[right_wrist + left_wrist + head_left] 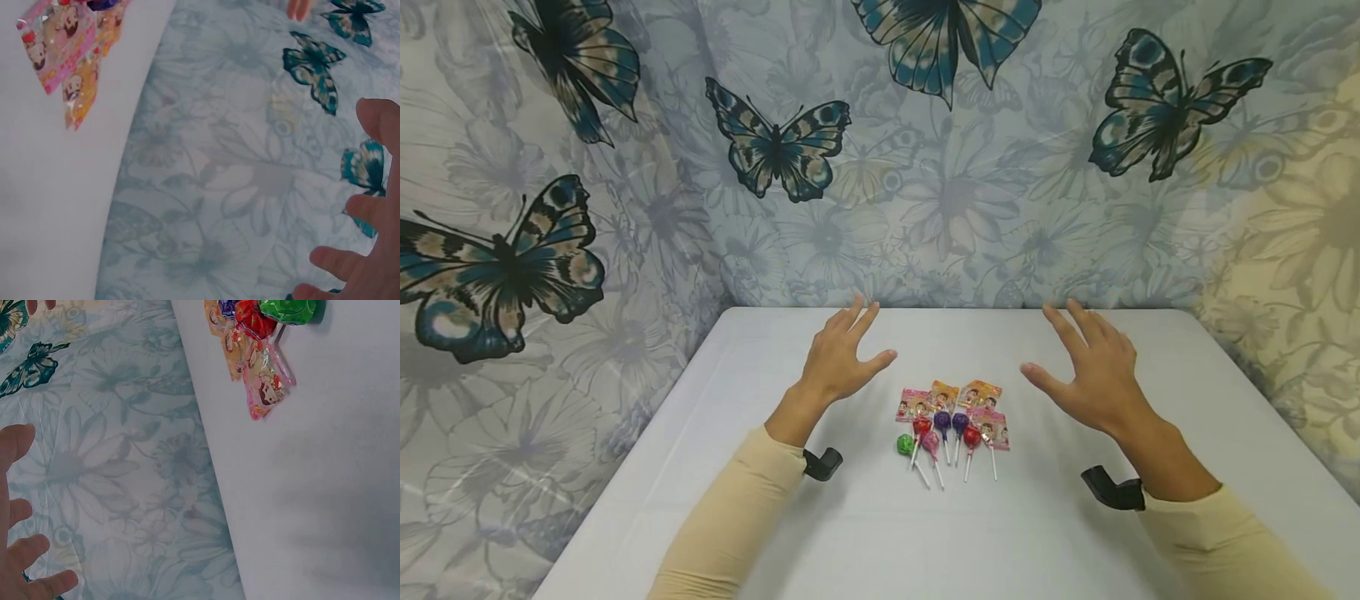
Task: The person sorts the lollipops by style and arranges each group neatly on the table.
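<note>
A cluster of wrapped lollipops and small printed candy packets lies mid-table in the head view. A green lollipop [906,444] is at its left edge, beside a red lollipop [921,427] and a pink lollipop [931,442]. Two purple lollipops [960,422] lie in the middle, with a second red one to their right. Behind are pink packets [913,404] and orange packets [981,394], partly overlapped. My left hand [841,357] hovers left of the cluster, fingers spread, holding nothing. On the other side, my right hand [1093,375] is likewise raised, spread and holding nothing.
The white table [700,467] meets a butterfly-printed cloth backdrop [955,208] at its far edge. More patterned cloth hangs on the left and right. Black straps [1112,489] sit at both wrists, over beige sleeves.
</note>
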Demonstrator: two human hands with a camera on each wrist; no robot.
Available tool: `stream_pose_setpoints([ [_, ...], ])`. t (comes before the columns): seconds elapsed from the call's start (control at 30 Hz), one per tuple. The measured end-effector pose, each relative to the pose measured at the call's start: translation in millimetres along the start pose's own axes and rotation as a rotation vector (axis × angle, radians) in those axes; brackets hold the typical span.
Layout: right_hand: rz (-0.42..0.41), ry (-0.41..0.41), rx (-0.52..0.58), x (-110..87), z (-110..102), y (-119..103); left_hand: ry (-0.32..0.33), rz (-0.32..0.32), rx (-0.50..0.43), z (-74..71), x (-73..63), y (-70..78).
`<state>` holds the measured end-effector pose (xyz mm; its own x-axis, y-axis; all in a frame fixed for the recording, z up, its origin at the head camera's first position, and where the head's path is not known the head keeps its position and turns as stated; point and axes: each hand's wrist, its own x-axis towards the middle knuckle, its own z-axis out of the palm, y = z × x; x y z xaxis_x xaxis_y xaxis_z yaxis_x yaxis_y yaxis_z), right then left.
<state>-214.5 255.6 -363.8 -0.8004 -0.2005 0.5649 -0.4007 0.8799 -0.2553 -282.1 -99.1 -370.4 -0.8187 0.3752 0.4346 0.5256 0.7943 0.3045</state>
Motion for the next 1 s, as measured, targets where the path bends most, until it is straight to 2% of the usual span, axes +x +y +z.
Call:
stream_pose_setpoints([
  [0.2, -0.007, -0.011, 0.029, -7.3, 12, -1, -0.031, 0.038, -0.038, 14.2, -2.7, -0.1],
  [0.4, -0.016, -0.031, 0.064, -13.5, 24, -1, -0.089, 0.067, -0.108, 28.5, -6.6, -1.0],
  [0.73, -0.003, -0.063, 0.084, -21.3, 37, -1, -0.121, 0.064, -0.193, 44.5, -10.8, -1.7],
  [1.0, -0.007, -0.088, 0.111, -28.7, 47, 0, -0.169, 0.016, -0.252, 55.2, -14.2, -2.4],
])
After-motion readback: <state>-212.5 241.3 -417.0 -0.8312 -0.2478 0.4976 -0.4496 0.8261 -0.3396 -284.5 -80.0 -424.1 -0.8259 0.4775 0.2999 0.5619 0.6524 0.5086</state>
